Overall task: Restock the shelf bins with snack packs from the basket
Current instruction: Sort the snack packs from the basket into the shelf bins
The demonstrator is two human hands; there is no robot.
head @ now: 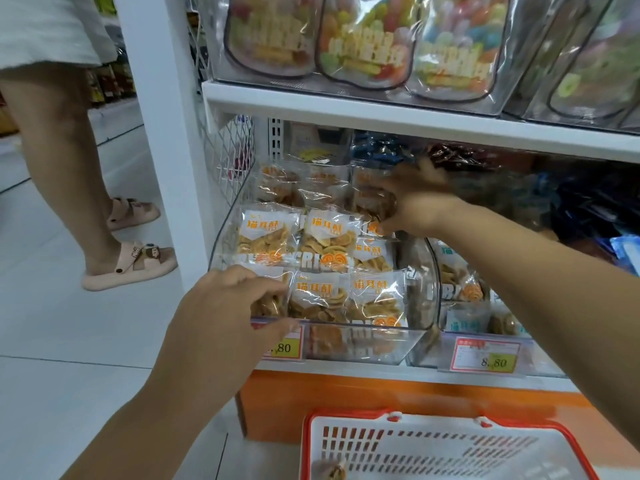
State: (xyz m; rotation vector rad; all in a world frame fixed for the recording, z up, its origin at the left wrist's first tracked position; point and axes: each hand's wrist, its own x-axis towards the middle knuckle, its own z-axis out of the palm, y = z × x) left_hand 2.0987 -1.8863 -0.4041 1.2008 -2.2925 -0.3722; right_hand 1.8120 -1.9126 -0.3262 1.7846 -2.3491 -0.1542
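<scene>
- A clear bin (363, 344) stands on the lower shelf (346, 370), filled with snack packs (322, 233) of golden crisps under white and orange labels.
- The left hand (225, 306) is at the bin's front-left corner. Its fingers curl over the front rim with the tips on the front-left pack (273, 299), and the thumb lies against the outside of the front wall, so the hand holds the bin's edge.
- The right hand (415, 202) reaches over the bin to its back-right part, palm down on the packs there, with the thumb tip on 1 pack. The hand is blurred, and I cannot tell whether it grips a pack or only rests on it.
- A red and white basket (450, 445) sits on the floor below the shelf, under the right forearm, with 1 pack (332, 471) in its near-left corner.
- Just right of the bin stands a second bin (460, 289) with similar packs, and a price tag (485, 356) is fixed below it.
- The shelf above carries clear bags of coloured sweets (363, 46).
- At the left another person stands on the white floor in pale sandals (131, 265).
</scene>
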